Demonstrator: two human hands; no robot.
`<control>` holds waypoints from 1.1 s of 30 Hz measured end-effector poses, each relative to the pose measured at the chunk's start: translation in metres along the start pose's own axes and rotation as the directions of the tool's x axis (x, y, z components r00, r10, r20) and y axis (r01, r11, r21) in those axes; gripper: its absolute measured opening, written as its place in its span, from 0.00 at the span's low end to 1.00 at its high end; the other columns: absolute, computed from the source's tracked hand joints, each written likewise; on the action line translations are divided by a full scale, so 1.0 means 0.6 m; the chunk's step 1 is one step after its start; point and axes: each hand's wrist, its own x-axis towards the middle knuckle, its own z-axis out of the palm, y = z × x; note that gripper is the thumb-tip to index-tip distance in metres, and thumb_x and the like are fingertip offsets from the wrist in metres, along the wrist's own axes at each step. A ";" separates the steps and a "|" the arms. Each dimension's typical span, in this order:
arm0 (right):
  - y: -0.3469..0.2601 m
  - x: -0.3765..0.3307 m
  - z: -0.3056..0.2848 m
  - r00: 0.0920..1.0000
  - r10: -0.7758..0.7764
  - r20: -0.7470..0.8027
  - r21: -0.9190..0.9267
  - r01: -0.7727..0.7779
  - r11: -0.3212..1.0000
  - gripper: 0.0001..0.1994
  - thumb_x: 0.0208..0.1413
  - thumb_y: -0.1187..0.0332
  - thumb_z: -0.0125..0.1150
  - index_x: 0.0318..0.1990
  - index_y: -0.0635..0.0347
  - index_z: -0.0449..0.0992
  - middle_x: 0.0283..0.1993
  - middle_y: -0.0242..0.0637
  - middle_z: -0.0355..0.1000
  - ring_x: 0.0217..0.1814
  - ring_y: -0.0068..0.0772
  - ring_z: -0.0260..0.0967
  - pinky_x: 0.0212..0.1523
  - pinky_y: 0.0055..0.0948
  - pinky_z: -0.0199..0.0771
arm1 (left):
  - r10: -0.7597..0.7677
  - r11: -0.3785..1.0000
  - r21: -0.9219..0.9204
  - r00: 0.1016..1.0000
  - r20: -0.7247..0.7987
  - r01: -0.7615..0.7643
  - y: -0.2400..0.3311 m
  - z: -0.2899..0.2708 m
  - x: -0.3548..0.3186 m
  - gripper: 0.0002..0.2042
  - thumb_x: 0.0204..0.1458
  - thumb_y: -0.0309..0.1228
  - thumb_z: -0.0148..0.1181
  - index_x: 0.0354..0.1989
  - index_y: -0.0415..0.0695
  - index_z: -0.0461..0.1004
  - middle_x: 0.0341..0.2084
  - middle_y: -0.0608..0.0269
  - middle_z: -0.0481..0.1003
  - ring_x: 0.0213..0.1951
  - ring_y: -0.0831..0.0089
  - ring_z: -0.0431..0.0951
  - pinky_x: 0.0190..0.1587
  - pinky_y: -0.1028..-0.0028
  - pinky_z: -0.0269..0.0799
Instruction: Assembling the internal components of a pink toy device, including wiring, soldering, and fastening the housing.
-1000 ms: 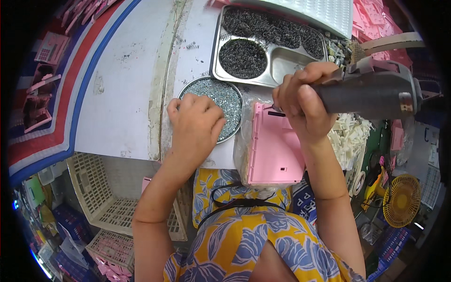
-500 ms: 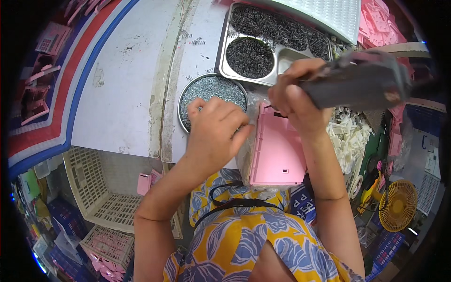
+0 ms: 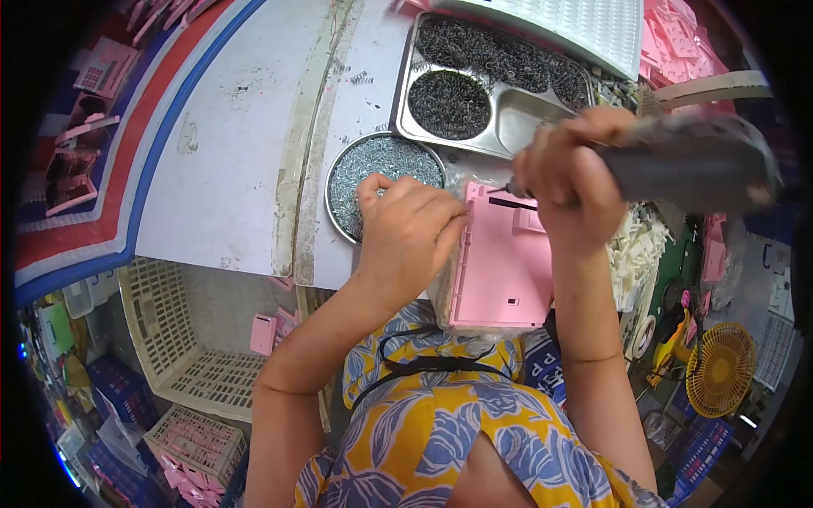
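My right hand (image 3: 580, 182) is wrapped round a dark electric screwdriver (image 3: 690, 173), blurred by motion. Its thin bit (image 3: 501, 190) points left, over the upper end of a pink plastic casing (image 3: 504, 267). The casing lies flat on a plastic-wrapped block (image 3: 442, 292) at the table's front edge. At the casing's upper left edge, the thumb and forefinger of my left hand (image 3: 411, 224) come together in a pinch; whatever is between them is too small to make out. Behind that hand stands a round metal dish (image 3: 373, 152) of small silver screws or pins, partly covered by the hand.
A steel compartment tray (image 3: 529, 127) holds dark springs, beside a white textured panel (image 3: 584, 30). White plastic parts (image 3: 639, 254) and pink parts (image 3: 673, 51) are heaped at right, near a yellow fan (image 3: 720, 368). Cream crates (image 3: 161, 339) stand below left.
My right hand and the screwdriver have moved right, drawing the bit off the casing's upper left corner. My left hand has shifted slightly right, its fingertips now at the casing's edge.
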 end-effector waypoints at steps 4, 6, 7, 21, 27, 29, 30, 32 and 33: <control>-0.038 -0.018 0.026 0.990 0.036 0.138 -0.042 -0.030 0.999 0.13 0.66 0.61 0.57 0.52 0.54 0.66 0.19 0.25 0.59 0.19 0.22 0.54 0.24 0.29 0.63 | -0.012 0.994 -0.108 1.000 -0.016 0.011 0.003 0.000 -0.003 0.06 0.45 0.27 0.72 0.32 0.49 0.82 0.31 0.70 0.82 0.35 0.70 0.77 0.47 0.64 0.56; -0.038 -0.024 0.034 0.990 0.056 0.132 -0.047 -0.050 0.998 0.14 0.66 0.61 0.59 0.52 0.54 0.65 0.19 0.25 0.60 0.20 0.22 0.56 0.24 0.29 0.65 | -0.015 0.988 -0.151 1.000 -0.009 0.013 0.005 -0.003 -0.007 0.07 0.44 0.27 0.72 0.32 0.48 0.81 0.31 0.69 0.82 0.34 0.70 0.77 0.47 0.64 0.56; -0.036 -0.027 0.035 0.989 0.062 0.131 -0.042 -0.057 0.998 0.14 0.66 0.62 0.59 0.52 0.54 0.65 0.19 0.25 0.60 0.20 0.22 0.56 0.24 0.29 0.65 | -0.019 0.987 -0.158 1.000 -0.005 0.018 0.009 -0.005 -0.007 0.06 0.45 0.28 0.72 0.32 0.49 0.81 0.30 0.70 0.81 0.34 0.70 0.76 0.48 0.64 0.56; -0.016 -0.064 0.035 0.995 0.102 0.014 -0.076 -0.101 0.992 0.14 0.63 0.66 0.62 0.48 0.58 0.64 0.23 0.30 0.63 0.21 0.23 0.60 0.25 0.28 0.69 | -0.106 0.912 0.409 0.983 0.152 0.035 -0.043 -0.061 -0.004 0.09 0.46 0.35 0.72 0.34 0.50 0.81 0.35 0.67 0.77 0.45 0.65 0.73 0.56 0.58 0.55; 0.000 -0.089 0.030 0.975 0.211 -0.071 -0.166 -0.220 0.961 0.15 0.56 0.74 0.66 0.45 0.65 0.67 0.36 0.38 0.71 0.32 0.24 0.70 0.34 0.26 0.75 | -0.093 0.960 0.275 0.984 0.155 0.047 -0.064 -0.055 -0.006 0.04 0.51 0.34 0.68 0.33 0.50 0.83 0.35 0.70 0.77 0.46 0.67 0.73 0.56 0.58 0.55; 0.004 -0.091 0.029 0.972 0.225 -0.068 -0.265 -0.235 0.935 0.13 0.55 0.73 0.67 0.43 0.64 0.69 0.35 0.37 0.71 0.32 0.24 0.70 0.35 0.25 0.74 | -0.059 0.963 0.268 0.994 0.095 0.031 -0.075 -0.045 -0.005 0.04 0.49 0.34 0.69 0.30 0.51 0.83 0.33 0.71 0.77 0.44 0.68 0.73 0.54 0.56 0.56; 0.008 -0.093 0.027 0.975 0.221 -0.031 -0.327 -0.218 0.919 0.13 0.56 0.72 0.66 0.42 0.62 0.68 0.32 0.36 0.70 0.29 0.24 0.68 0.32 0.26 0.71 | -0.042 0.964 0.266 0.997 0.065 0.023 -0.078 -0.041 -0.006 0.03 0.48 0.34 0.70 0.29 0.51 0.83 0.32 0.72 0.77 0.42 0.68 0.73 0.53 0.55 0.57; 0.017 -0.093 0.021 0.977 0.201 0.068 -0.450 -0.149 0.880 0.13 0.59 0.70 0.65 0.41 0.59 0.63 0.24 0.33 0.64 0.22 0.23 0.61 0.25 0.27 0.66 | -0.037 0.976 0.218 0.998 0.058 0.024 -0.075 -0.041 -0.003 0.03 0.50 0.32 0.69 0.31 0.50 0.83 0.31 0.72 0.78 0.42 0.69 0.74 0.53 0.59 0.56; 0.014 -0.091 0.023 0.971 0.212 0.112 -0.507 -0.128 0.852 0.13 0.60 0.70 0.65 0.41 0.58 0.62 0.23 0.33 0.64 0.21 0.24 0.60 0.24 0.28 0.65 | -0.036 0.981 0.194 0.998 0.054 0.025 -0.073 -0.043 -0.002 0.03 0.50 0.31 0.69 0.32 0.49 0.83 0.31 0.71 0.78 0.41 0.69 0.75 0.52 0.61 0.56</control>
